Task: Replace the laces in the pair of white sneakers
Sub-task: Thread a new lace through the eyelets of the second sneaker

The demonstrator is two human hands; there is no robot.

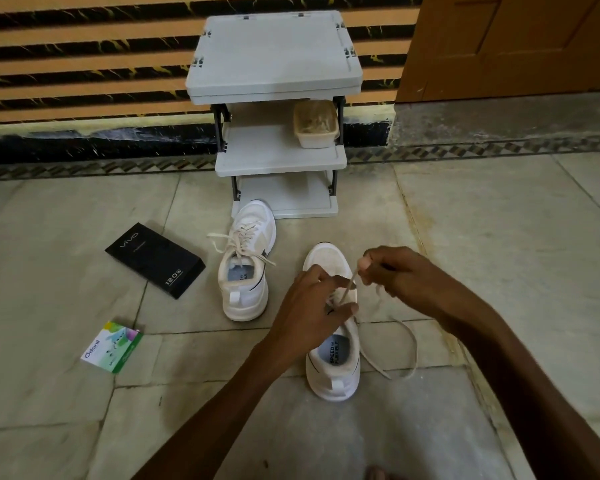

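A grey three-tier plastic rack (274,81) stands on the stone-tiled floor (499,254) against a striped wall, and everything else lies out in front of it. On its middle shelf, at the right end, sits a cream plastic tub (315,128). Touching or nearly touching the front of the rack's bottom shelf is one white sneaker (246,261), toe towards the rack, fully laced, with its cream lace ends lying loose. Farther out from the rack and a little to the right stands the second white sneaker (333,362), also pointing at the rack, and both hands are over it. The left hand (309,306) covers the eyelet area, with thumb and forefinger bent around the lace (415,346) where it leaves the shoe. The right hand (395,271), nearer the rack over the toe side, pinches the same lace between thumb and fingers and holds it taut upwards. The rest of that lace trails in a loose loop on the floor to the right of the sneaker. Left of the rack's front, beside the laced sneaker, lies a black vivo box (155,259); still farther out lies a green and white Odonil packet (111,346).
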